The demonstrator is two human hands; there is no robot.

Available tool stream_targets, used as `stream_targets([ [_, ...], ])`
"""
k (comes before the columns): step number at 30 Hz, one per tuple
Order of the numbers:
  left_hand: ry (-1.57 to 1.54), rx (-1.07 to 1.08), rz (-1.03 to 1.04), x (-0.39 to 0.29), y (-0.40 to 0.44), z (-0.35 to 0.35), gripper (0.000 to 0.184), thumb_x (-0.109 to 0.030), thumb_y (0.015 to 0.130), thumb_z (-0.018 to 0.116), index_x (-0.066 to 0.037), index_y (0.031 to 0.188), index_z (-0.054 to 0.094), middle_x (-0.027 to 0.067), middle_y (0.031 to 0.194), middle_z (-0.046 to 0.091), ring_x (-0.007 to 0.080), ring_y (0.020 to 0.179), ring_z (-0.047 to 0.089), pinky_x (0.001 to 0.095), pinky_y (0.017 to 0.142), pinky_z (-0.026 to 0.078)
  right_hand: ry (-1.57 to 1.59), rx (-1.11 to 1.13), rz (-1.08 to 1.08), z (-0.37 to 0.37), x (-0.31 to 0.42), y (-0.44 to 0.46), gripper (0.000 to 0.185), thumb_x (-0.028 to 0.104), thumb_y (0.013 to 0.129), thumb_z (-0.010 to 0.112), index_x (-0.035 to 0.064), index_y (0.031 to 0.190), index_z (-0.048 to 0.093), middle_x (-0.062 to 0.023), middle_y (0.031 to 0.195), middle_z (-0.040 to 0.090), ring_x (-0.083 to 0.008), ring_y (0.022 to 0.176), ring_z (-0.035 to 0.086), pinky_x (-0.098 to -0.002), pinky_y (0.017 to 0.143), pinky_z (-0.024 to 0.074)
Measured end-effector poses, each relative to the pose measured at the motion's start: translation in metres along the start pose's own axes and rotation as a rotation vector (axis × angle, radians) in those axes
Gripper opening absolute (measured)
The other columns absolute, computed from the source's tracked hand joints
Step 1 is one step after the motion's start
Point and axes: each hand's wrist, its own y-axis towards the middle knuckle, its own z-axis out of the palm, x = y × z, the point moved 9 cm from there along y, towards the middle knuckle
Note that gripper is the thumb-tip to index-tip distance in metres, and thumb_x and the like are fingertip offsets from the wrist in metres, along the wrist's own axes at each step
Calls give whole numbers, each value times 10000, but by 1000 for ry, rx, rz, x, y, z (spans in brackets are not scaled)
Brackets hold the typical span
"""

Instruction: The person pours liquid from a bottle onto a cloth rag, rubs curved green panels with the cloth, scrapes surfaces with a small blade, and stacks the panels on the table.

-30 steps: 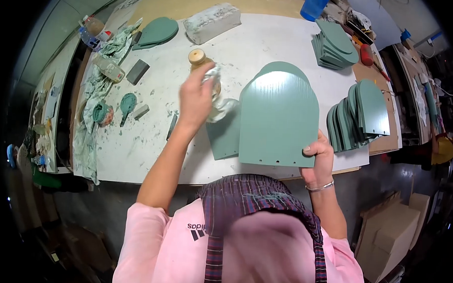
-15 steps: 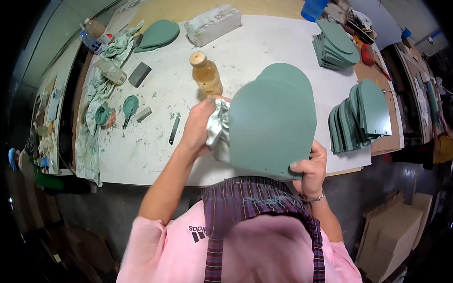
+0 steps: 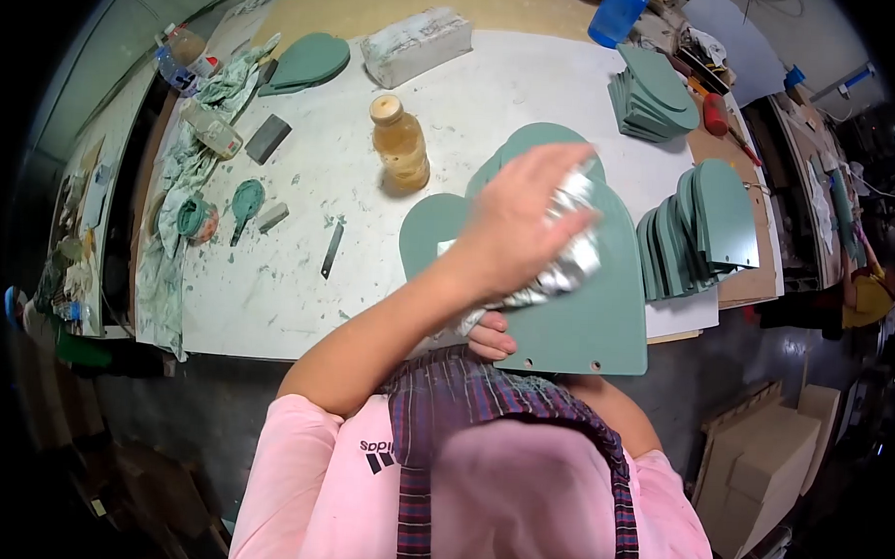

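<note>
A green round-topped board with small holes along its straight lower edge is held at a slant in front of me. My left hand, slightly blurred, presses a crumpled whitish cloth against its face. At the board's lower left corner the fingers of my right hand are wrapped round the edge; the rest of that hand is hidden behind the board. Beyond it lie more green boards on the white-covered table. A bottle of yellowish liquid stands to the left of them.
Two stacks of green boards, one nearer and one farther, are at the right. A grey block, a dark sanding block, a blade, a green-smeared scoop and a stained cloth lie across the table.
My left hand and the cloth have moved from the board's left edge onto its face. My right hand has gone from the lower right corner to the lower left. More boards show behind.
</note>
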Motion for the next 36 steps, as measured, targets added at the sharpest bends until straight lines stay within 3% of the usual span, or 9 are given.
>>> stream_targets([
  [1, -314, 39, -311, 38, -7, 10, 412, -255, 937, 599, -69, 1301, 543, 143, 1084, 642, 175, 977, 624, 318, 859, 484, -30, -5, 7, -1, 1, -2, 393, 238, 1033, 407, -19, 1328, 441, -166, 1252, 562, -209, 1116, 578, -316, 930, 490],
  [4, -460, 30, -522, 64, -35, 13, 310, -185, 925, 629, -19, 1184, 586, 99, 916, 657, 120, 790, 617, 286, 711, 496, -372, -180, 0, -14, 10, -15, 431, 245, 1028, 418, -18, 1368, 418, -176, 1274, 554, -211, 1146, 571, -314, 946, 488],
  [8, -260, 62, -539, 87, -49, -8, 237, -140, 915, 644, 4, 1098, 603, 80, 826, 664, 123, 682, 607, 276, 617, 483, -144, -294, -205, 4, 60, -9, 504, 215, 994, 487, -44, 1412, 379, -179, 1323, 534, -214, 1170, 568, -331, 960, 493],
  [10, -47, -44, -344, 76, -39, -33, 245, -184, 888, 662, -7, 1048, 604, 138, 686, 649, 255, 582, 637, 349, 560, 481, -358, -372, -242, 1, 71, -15, 477, 176, 975, 523, -59, 1376, 417, -175, 1292, 559, -210, 1129, 593, -335, 938, 507],
  [12, -33, -13, -377, 75, -39, -33, 260, -189, 876, 676, -11, 1050, 603, 155, 729, 659, 252, 632, 656, 341, 590, 490, -574, -448, -286, -3, 80, -21, 450, 137, 957, 559, -74, 1341, 455, -171, 1261, 585, -206, 1089, 617, -340, 916, 521],
  [14, -85, -63, -425, 71, -46, -33, 239, -119, 911, 634, 13, 1107, 596, 87, 809, 672, 110, 701, 607, 273, 639, 489, -626, -493, -321, -8, 85, -26, 369, 49, 916, 598, -82, 1255, 530, -150, 1162, 643, -190, 988, 657, -327, 877, 537],
  [25, -636, 51, -734, 72, -145, 3, 199, -115, 916, 617, 32, 1048, 595, 76, 802, 661, 109, 722, 595, 277, 668, 486, -623, -509, -583, 9, 121, -48, 379, 94, 942, 606, -86, 1263, 518, -178, 1161, 644, -226, 1013, 661, -337, 889, 540],
  [28, -331, 67, -625, 76, -137, -25, 157, -105, 914, 616, 30, 994, 611, 77, 769, 656, 92, 699, 590, 267, 650, 478, -636, -536, -610, 7, 119, -47, 389, 99, 944, 606, -86, 1273, 510, -179, 1179, 635, -221, 1026, 657, -332, 893, 539],
  [36, -234, -415, -565, 102, -113, -115, 165, -151, 971, 590, 9, 933, 595, 15, 784, 621, 65, 691, 519, 244, 640, 448, -560, -518, -446, 3, 102, -46, 419, 100, 943, 612, -94, 1294, 492, -176, 1178, 634, -217, 1024, 657, -332, 889, 544],
])
